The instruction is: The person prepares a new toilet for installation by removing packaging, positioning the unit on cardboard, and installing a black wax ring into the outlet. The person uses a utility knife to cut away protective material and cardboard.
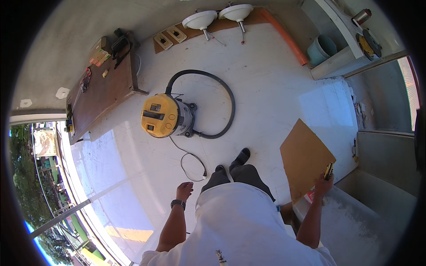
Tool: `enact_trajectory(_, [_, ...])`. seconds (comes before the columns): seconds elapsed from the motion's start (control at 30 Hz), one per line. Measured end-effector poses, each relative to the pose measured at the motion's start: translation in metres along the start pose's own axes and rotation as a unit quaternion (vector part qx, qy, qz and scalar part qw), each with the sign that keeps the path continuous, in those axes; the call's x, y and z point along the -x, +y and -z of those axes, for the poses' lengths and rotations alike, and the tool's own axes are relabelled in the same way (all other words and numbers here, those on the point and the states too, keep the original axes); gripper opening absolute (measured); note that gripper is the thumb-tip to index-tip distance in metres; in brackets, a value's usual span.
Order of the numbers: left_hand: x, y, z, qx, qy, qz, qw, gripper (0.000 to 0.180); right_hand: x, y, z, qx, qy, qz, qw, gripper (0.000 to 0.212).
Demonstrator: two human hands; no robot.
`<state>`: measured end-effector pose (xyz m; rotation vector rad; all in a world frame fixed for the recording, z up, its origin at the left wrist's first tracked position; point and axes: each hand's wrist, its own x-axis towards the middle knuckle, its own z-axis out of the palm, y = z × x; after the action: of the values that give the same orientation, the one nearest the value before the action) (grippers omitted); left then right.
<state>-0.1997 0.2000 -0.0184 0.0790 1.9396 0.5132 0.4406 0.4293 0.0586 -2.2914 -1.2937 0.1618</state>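
Head view: right hand pinching a small dark-and-yellow tool against a cardboard sheet, leaning beside a grey ledge. Left hand, watch at wrist, loosely curled, holding nothing. Left of the cardboard, a yellow vacuum with hose; beyond, two basins.
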Motion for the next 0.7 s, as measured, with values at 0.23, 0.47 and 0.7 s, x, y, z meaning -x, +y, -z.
enact_trajectory(0.23, [0.008, -0.071, 0.046, 0.045, 0.005, 0.041, 0.998, 0.042, 0.001, -0.038, -0.001, 0.010, -0.008, 0.080, 0.997, 0.033])
enact_trajectory(0.47, [-0.006, -0.183, 0.137, -0.089, 0.026, 0.039, 0.995, 0.046, 0.027, -0.136, -0.040, 0.039, -0.033, 0.149, 0.988, 0.031])
enact_trajectory(0.7, [-0.087, -0.214, 0.277, -0.051, -0.054, 0.131, 0.989, 0.042, 0.165, -0.234, -0.060, 0.060, 0.028, 0.079, 0.995, 0.027])
